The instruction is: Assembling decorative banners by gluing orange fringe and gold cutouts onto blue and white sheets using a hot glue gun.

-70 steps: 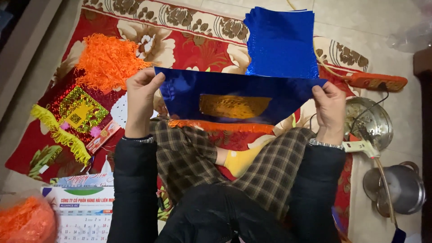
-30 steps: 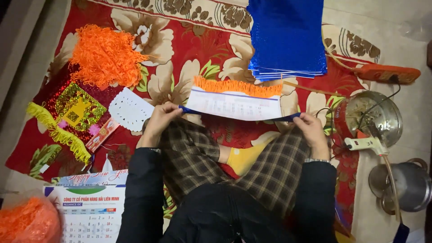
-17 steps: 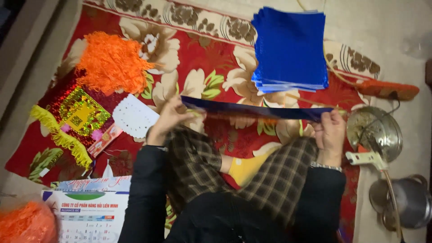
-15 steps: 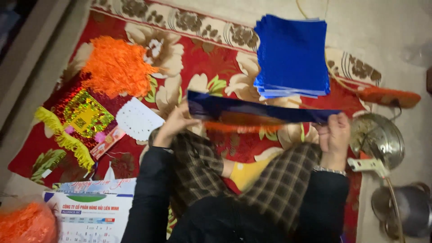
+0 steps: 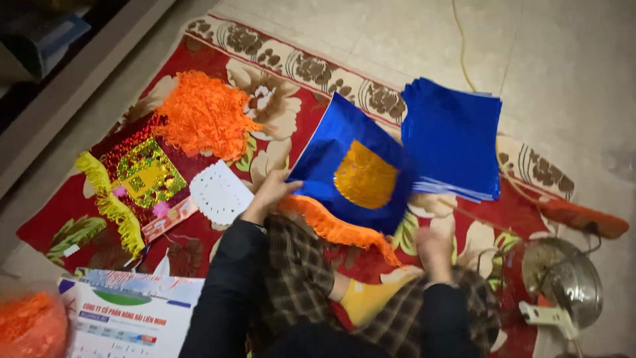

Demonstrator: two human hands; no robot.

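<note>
Above the lap, left hand (image 5: pixel 268 195) pinches the blue sheet (image 5: pixel 354 169); right hand (image 5: pixel 434 245) rests loosely open, empty.

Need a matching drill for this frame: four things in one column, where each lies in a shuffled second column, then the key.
Things:
1. blue sheet with gold emblem
2. stack of blue sheets
3. loose orange fringe pile
4. white lace-cut paper

Places:
A. on the rug, just left of the left hand
B. held up at its edge by the left hand
C. far left part of the rug, above the glittery square
D. rug's far edge, right of the held sheet

Pairs: 1-B, 2-D, 3-C, 4-A
</note>
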